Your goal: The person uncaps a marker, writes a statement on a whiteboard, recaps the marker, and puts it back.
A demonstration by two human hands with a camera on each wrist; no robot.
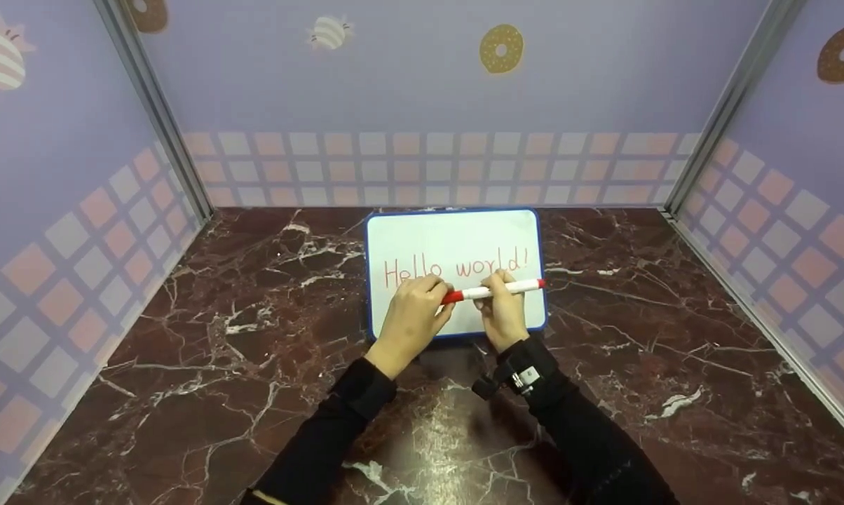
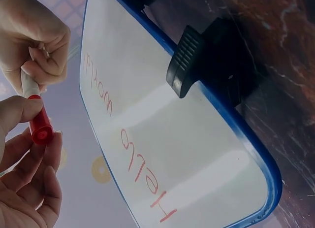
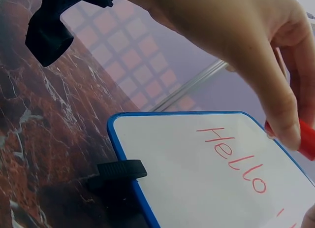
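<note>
A marker (image 1: 479, 292) with a white barrel and red cap is held level between both hands, in front of a whiteboard. My left hand (image 1: 411, 312) pinches the red cap (image 2: 41, 124) between thumb and fingers. The white barrel is gripped by my right hand (image 1: 504, 312), its red end sticking out to the right. The blue-framed whiteboard (image 1: 450, 235) bears "Hello world!" in red writing, partly covered by the hands in the head view. In the left wrist view, the right hand (image 2: 37, 43) has its fingers curled round the barrel.
A black clip-like holder (image 2: 184, 60) grips the whiteboard's lower edge. The board stands on a dark red marbled table (image 1: 254, 351) near the back wall. Purple walls (image 1: 408, 84) with pink and white checks enclose the left, back and right sides. Wrist cameras (image 1: 523, 379) sit on the sleeves.
</note>
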